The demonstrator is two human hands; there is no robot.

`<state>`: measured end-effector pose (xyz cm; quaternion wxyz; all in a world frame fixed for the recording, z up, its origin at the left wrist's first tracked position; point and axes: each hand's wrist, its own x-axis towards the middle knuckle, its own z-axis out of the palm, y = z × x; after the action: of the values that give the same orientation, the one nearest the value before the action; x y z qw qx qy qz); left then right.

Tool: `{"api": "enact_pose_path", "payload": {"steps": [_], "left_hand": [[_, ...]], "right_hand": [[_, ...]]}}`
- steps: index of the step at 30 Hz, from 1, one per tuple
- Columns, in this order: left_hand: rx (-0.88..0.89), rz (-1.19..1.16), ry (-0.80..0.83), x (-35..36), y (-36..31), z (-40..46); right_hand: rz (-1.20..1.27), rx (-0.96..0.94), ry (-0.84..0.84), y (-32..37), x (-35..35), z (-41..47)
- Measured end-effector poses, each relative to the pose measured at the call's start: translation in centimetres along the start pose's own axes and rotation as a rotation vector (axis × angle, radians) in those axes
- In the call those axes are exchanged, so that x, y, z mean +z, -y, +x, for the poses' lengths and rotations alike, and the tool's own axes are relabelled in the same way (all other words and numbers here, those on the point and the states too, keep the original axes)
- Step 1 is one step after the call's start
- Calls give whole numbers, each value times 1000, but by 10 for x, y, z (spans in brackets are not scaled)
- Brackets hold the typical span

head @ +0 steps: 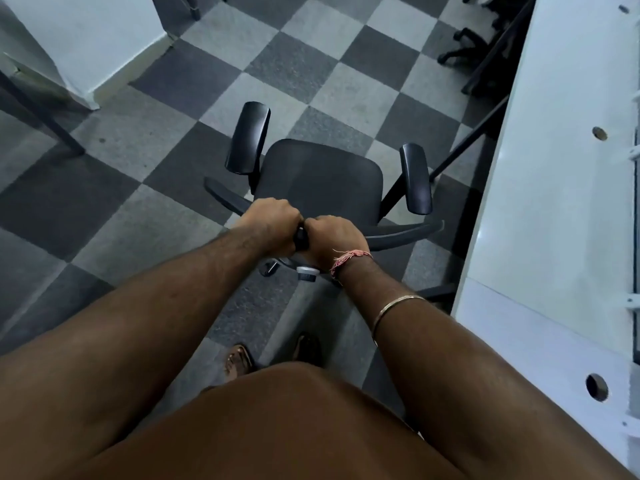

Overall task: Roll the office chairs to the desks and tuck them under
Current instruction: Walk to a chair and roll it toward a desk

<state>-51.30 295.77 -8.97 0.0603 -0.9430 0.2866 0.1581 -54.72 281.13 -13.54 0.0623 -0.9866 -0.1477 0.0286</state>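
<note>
A black office chair [322,178] with two armrests stands on the checkered carpet in front of me, its seat facing away. My left hand [273,223] and my right hand [332,240] grip the top edge of its backrest side by side at the middle. A long white desk [554,188] runs along the right, and the chair's right armrest [415,180] sits just left of the desk edge. The chair's wheels are mostly hidden under the seat and my arms.
More black chair bases [464,46] sit at the far right under the desk. Dark desk legs [460,147] slant down beside the chair. A white pillar [90,39] and a dark table leg [45,116] stand at the left. My sandalled feet [270,351] are behind the chair.
</note>
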Motion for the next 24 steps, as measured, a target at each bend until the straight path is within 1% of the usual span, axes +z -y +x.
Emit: {"api": "enact_pose_path", "payload": {"steps": [3,7,12,15,17,19,24], "left_hand": [[49,16,-7,5,-3,-9],[118,19,-19,16,-5,-15],[190,-6,-52,19,-3,-14],[217,2,-50,19,-2,-9],[233,10,-53,17,-2,-2],[251,25,-68,13,0,7],[248,10,-98,10,2,32]], "right_hand": [[35,1,-28,5,1,-18],[71,18,-1,10,-3,-38],[-64,101,17,-9,-11,-63],[-112,107,18,-12,-12,-61],[-156,97,-2,-15,-11,-56],[-189,96,-60,-22,-9,-49],[-173,52,-137,-47,-7,-29]]}}
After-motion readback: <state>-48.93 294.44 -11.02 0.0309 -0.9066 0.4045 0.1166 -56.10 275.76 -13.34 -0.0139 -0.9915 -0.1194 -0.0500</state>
